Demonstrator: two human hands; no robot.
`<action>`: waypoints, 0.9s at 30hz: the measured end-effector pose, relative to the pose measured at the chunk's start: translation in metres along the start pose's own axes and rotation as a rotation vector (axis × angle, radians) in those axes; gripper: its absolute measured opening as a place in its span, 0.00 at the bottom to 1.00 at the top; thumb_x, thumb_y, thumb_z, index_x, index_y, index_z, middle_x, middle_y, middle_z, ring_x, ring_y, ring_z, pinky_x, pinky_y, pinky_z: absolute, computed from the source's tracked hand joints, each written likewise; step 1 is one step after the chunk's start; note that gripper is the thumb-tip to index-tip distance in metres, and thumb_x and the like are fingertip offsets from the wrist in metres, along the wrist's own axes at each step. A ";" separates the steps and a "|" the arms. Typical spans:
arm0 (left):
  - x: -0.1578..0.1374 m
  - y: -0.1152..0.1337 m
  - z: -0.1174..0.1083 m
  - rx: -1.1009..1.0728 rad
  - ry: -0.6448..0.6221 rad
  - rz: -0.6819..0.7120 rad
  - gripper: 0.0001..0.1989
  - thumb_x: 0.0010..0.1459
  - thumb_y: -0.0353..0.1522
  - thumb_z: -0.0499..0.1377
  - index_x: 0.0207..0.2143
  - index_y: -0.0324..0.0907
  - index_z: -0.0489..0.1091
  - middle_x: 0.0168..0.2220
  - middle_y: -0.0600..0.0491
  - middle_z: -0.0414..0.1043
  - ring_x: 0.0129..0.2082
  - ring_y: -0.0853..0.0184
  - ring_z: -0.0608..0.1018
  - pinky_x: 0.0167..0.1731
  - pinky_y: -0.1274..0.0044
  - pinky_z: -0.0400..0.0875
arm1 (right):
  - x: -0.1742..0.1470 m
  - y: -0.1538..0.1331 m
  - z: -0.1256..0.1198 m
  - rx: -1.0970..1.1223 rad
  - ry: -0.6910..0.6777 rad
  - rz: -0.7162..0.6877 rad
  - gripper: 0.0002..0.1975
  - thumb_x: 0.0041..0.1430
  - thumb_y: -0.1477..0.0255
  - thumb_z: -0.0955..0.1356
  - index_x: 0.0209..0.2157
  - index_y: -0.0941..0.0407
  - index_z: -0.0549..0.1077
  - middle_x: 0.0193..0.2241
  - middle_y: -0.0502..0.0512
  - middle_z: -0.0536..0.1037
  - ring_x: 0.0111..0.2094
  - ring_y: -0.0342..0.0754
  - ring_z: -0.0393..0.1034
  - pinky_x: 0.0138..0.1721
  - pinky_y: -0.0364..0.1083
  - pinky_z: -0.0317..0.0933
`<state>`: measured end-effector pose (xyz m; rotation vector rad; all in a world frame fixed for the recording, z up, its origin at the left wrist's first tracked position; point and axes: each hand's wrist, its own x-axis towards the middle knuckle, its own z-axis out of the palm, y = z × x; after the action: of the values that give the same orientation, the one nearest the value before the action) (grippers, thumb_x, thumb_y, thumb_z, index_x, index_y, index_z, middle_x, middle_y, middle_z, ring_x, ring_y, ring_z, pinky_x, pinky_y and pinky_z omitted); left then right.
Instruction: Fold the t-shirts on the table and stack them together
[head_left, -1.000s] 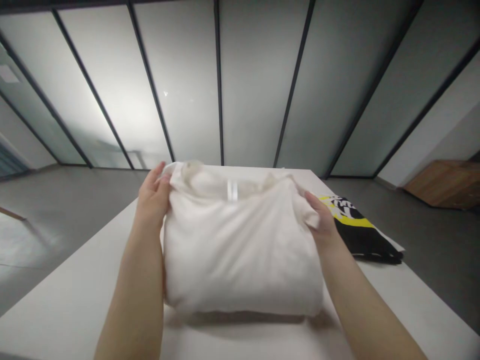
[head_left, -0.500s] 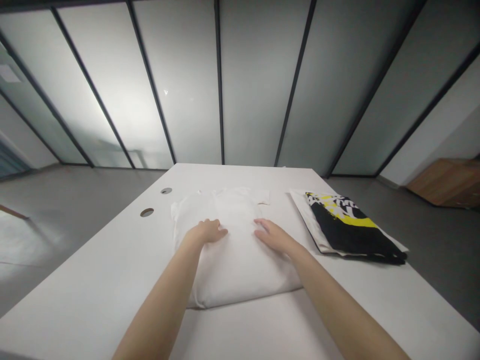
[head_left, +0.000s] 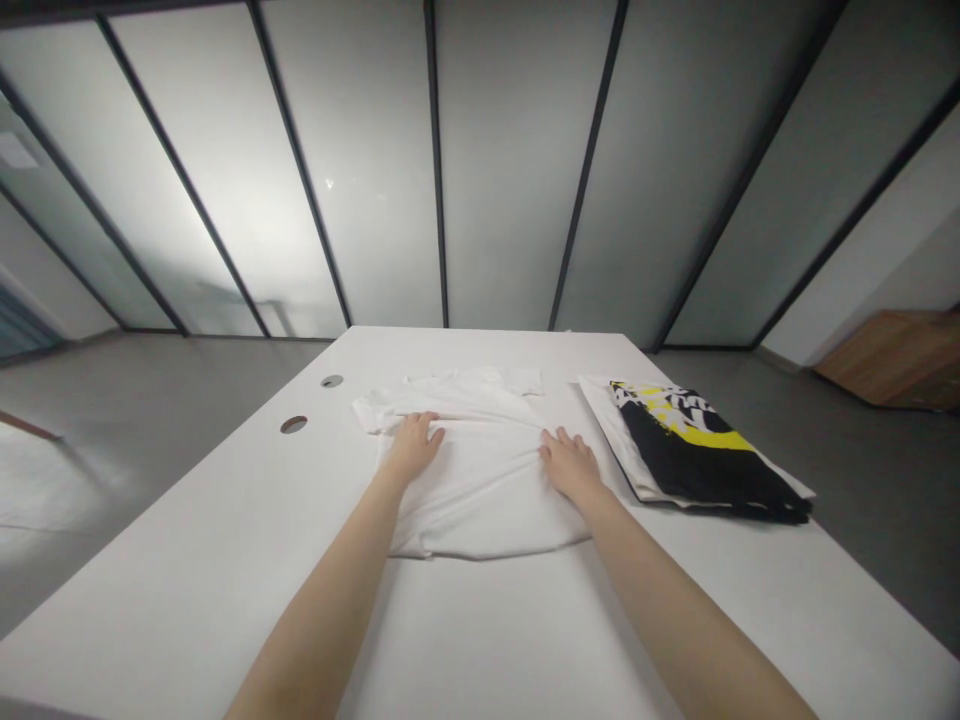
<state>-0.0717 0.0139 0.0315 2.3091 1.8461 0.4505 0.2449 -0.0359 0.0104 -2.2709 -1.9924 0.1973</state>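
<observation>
A white T-shirt (head_left: 480, 490) lies spread on the white table (head_left: 495, 630), its short sleeves and collar toward the far end and its hem toward me. Creases run across its middle. My left hand (head_left: 412, 446) rests open on the shirt's left part, thumb pointing inward. On the right edge of the shirt lies my right hand (head_left: 571, 464), fingers spread and flat. Neither hand has cloth visibly gripped.
To the right sits a stack of folded garments (head_left: 705, 450), black with a yellow and white print on top of white cloth. Two round holes, a nearer hole (head_left: 294, 425) and a farther hole (head_left: 331, 381), pierce the tabletop's left side. Frosted glass panels (head_left: 510, 180) stand behind.
The shirt has flattened and its hem has shifted away from me. A sleeve now shows at far left. My right hand has moved right and spread; my left hand has moved slightly forward.
</observation>
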 end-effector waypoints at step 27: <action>-0.002 -0.009 -0.008 0.067 0.204 -0.342 0.25 0.66 0.42 0.57 0.60 0.37 0.69 0.60 0.28 0.70 0.63 0.39 0.71 0.59 0.51 0.66 | 0.003 -0.001 0.000 0.174 0.141 0.016 0.34 0.66 0.56 0.68 0.66 0.63 0.68 0.64 0.77 0.69 0.66 0.69 0.62 0.66 0.62 0.54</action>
<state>-0.0828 0.0130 0.0365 1.9868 2.3281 0.5985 0.2440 -0.0328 0.0107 -2.1314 -1.8140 0.1976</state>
